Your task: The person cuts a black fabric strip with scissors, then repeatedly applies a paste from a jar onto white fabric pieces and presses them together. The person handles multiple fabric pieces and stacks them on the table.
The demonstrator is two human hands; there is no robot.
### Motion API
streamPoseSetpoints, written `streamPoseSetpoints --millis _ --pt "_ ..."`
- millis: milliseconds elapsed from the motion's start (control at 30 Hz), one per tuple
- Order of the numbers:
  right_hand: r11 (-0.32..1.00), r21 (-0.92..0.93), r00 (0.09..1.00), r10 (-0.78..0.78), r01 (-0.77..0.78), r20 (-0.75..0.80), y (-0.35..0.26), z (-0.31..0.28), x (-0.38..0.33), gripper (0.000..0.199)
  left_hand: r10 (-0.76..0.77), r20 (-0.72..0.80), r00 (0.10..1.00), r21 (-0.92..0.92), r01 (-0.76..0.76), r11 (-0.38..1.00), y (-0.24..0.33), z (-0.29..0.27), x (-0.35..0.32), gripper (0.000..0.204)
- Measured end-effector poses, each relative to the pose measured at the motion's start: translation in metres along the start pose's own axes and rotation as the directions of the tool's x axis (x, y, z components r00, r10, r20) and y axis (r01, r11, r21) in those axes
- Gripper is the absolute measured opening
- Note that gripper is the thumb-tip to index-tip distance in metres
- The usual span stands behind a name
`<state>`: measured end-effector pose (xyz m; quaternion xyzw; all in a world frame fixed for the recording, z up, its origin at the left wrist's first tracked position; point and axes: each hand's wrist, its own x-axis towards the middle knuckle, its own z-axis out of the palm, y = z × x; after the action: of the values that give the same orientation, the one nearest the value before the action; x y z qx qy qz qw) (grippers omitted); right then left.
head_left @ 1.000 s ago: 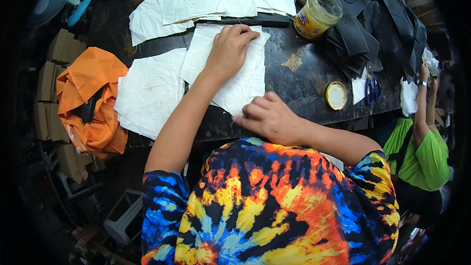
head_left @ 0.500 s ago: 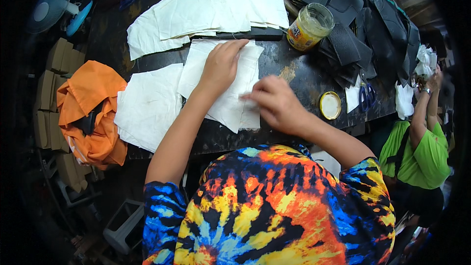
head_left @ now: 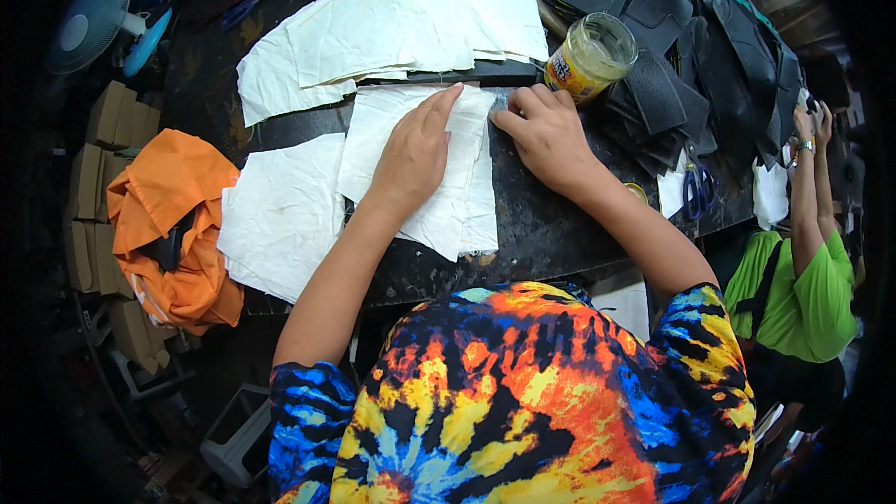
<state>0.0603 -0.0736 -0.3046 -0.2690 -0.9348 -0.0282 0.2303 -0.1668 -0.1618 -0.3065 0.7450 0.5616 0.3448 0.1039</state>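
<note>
My left hand (head_left: 413,157) lies flat with fingers stretched on a piece of white cloth (head_left: 457,210), whose right side has a long fold. Close to this piece's upper right corner is my right hand (head_left: 551,135), its fingers curled and drawn together; whatever is between the fingertips is hidden. A second white cloth piece (head_left: 285,210) lies flat to the left. Beyond both, several overlapping white cloth pieces (head_left: 392,19) are spread out, partly on a black slab (head_left: 509,71). Just past my right hand stands an open glass jar (head_left: 593,51) with a yellow label.
Black sheet pieces (head_left: 672,84) are heaped at right, near blue-handled scissors (head_left: 695,189). My right forearm partly covers a yellow lid (head_left: 637,190). Orange cloth (head_left: 173,224) and cardboard boxes (head_left: 93,177) are at left, a fan (head_left: 89,19) far left. A person in green (head_left: 798,299) works at right.
My right hand has moved away from me, from beside the cloth's middle to its upper right corner. The left hand stays flat on the cloth. The co-worker's arms have shifted.
</note>
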Motion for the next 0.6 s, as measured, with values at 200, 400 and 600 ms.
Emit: streamPoseSetpoints --millis 200,400,600 --pt "0.985 0.161 0.998 0.060 -0.055 -0.029 -0.021 -0.004 -0.001 0.040 -0.025 0.022 0.999 -0.036 0.026 0.999 -0.001 0.000 -0.001 0.065" --pt "0.952 0.305 0.999 -0.017 0.005 0.036 -0.054 -0.016 -0.025 0.037 -0.017 0.004 1.000 -0.063 0.017 0.998 -0.006 0.002 -0.002 0.065" --pt "0.943 0.334 0.997 -0.035 0.012 0.065 -0.060 -0.012 -0.023 0.036 -0.094 -0.081 0.992 -0.170 0.079 0.982 -0.011 -0.011 0.001 0.058"
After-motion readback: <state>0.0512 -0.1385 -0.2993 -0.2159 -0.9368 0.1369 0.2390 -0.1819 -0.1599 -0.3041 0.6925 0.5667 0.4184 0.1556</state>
